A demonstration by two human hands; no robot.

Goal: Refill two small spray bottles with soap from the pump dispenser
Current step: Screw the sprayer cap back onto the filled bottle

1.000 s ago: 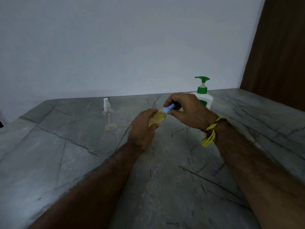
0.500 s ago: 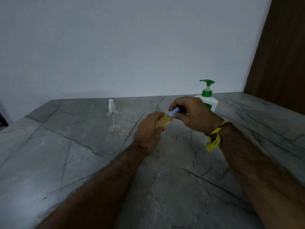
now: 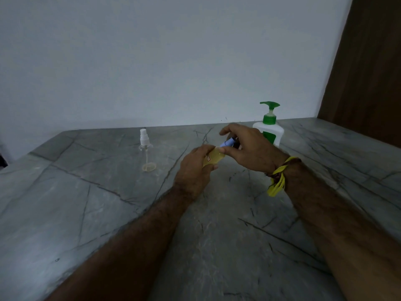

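Yellow bottle, blue cap still, seemingly, in both hands.

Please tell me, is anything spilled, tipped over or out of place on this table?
Nothing stands out. The clear spray bottle and the pump dispenser stand upright on the grey table, with no spill visible. The left hand holds the yellow bottle tilted.

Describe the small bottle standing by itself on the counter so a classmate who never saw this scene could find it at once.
Start at the grey marble counter below the pale wall. Left of both hands stands a small clear plastic spray bottle with a white nozzle, upright and untouched. Unlike the big white pump dispenser with the green head at the right, it is see-through and nearly empty.
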